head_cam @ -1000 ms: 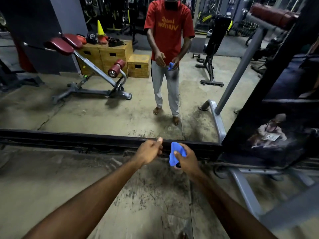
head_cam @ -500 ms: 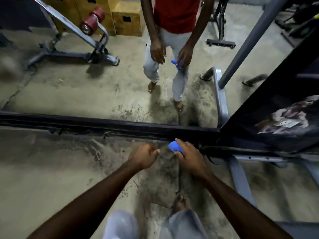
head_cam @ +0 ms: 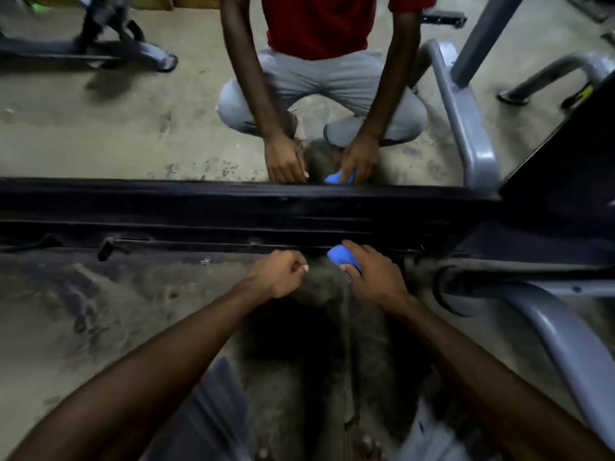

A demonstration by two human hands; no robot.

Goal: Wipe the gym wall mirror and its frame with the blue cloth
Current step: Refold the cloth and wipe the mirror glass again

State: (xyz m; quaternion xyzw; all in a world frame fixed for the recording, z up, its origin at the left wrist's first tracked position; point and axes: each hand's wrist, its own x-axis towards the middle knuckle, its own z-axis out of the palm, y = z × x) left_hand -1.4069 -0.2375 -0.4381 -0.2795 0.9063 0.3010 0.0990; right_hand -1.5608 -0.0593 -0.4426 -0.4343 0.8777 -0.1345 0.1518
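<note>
The wall mirror (head_cam: 100, 128) fills the upper half of the head view and reflects me squatting in a red shirt and grey trousers. Its black bottom frame (head_cam: 199, 211) runs across the middle, low at floor level. My right hand (head_cam: 372, 274) grips the bunched blue cloth (head_cam: 342, 256) just in front of the frame's lower edge. My left hand (head_cam: 283, 274) hovers beside it with fingers curled, holding nothing. Whether the cloth touches the frame is unclear.
A grey steel machine leg (head_cam: 549, 327) curves along the floor at the right, and its reflection (head_cam: 466, 121) stands in the mirror. A black panel (head_cam: 565, 181) leans at the right edge. The dusty concrete floor (head_cam: 100, 311) spreads to the left.
I have dropped from standing into a squat close to the mirror. Both hands moved down and forward to the bottom frame, the right still holding the cloth.
</note>
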